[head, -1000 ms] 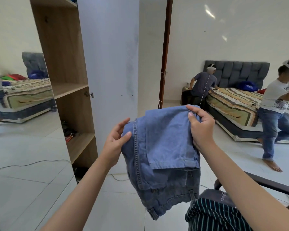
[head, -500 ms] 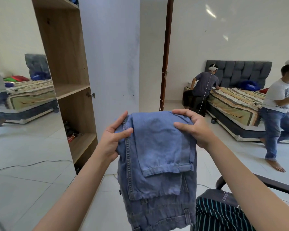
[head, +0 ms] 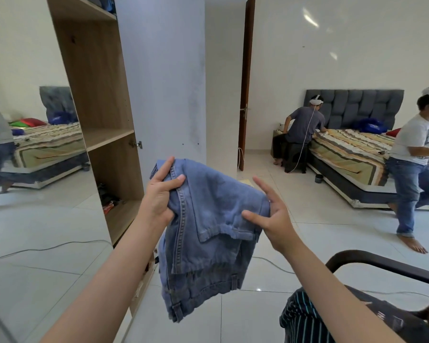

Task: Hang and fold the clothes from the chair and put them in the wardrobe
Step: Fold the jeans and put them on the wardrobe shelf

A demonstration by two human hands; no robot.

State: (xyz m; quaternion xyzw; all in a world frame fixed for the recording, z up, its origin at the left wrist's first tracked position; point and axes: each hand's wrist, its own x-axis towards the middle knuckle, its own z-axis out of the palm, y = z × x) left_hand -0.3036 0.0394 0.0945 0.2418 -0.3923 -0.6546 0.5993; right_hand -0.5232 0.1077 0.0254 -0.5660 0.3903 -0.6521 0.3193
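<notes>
A folded pair of blue jeans hangs in front of me over the tiled floor. My left hand grips the upper left corner, thumb across the seam. My right hand is at the jeans' right edge with fingers spread straight and its thumb lying on the fabric. The wooden wardrobe stands open to the left, its white door swung out behind the jeans. At lower right is the black chair with a dark striped garment and a dark grey garment on it.
A mirror door fills the left side. A bed stands at the right, with one person sitting beside it and another walking near it. A cable runs across the floor. Some small items lie on the lowest shelf.
The jeans have tilted, their left corner raised. My right hand slid from the top fold to the right edge and spread its fingers. The walking person moved right.
</notes>
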